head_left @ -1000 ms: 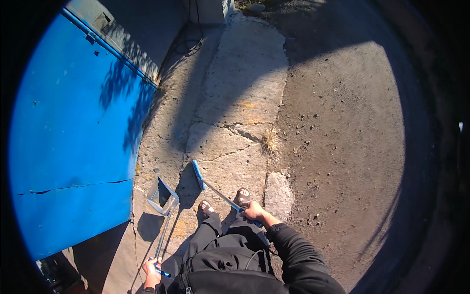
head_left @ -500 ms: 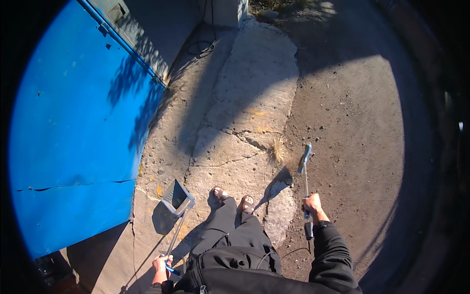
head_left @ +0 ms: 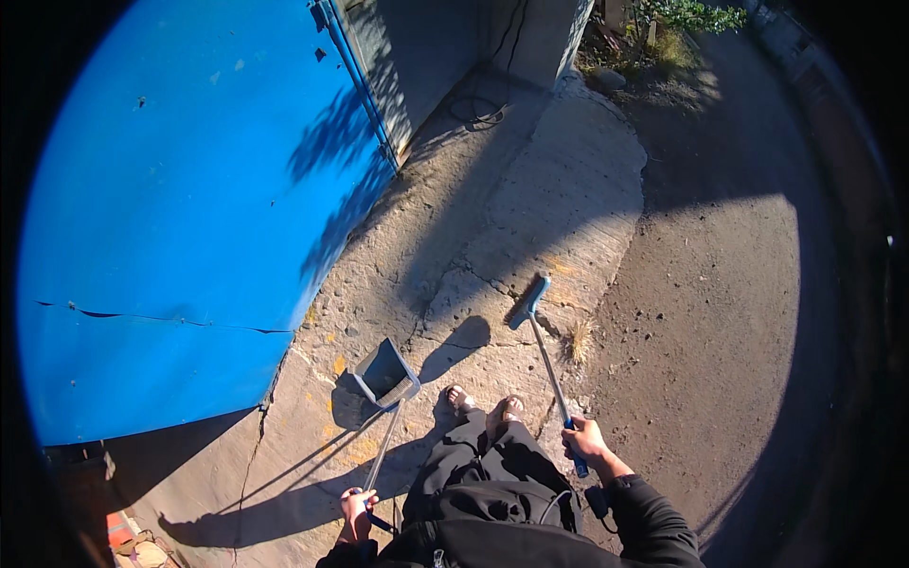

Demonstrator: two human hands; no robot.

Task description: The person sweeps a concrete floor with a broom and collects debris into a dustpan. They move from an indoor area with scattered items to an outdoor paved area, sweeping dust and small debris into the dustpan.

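Beside the cracked concrete slab, on its left, stands a large blue metal gate, with leaf shadows across its upper right part. Between the gate and the person's feet sits a grey long-handled dustpan, its open scoop tilted up and facing away from the person, resting on the slab just right of the gate's lower corner. Its thin handle runs down to the left hand, whose fingers are curled tight around the blue grip at the end. Two bare feet in sandals stand on the slab just right of the dustpan, below them dark trousers and a dark jacket. Right of the feet, a long-handled broom slants up across the slab; its blue head lies on the concrete near the slab's right edge, just left of a small tuft of dry grass. The right hand is closed in a fist around the lower part of the broom's handle. Beyond the slab's right edge spreads a bare dirt road, half in shadow.
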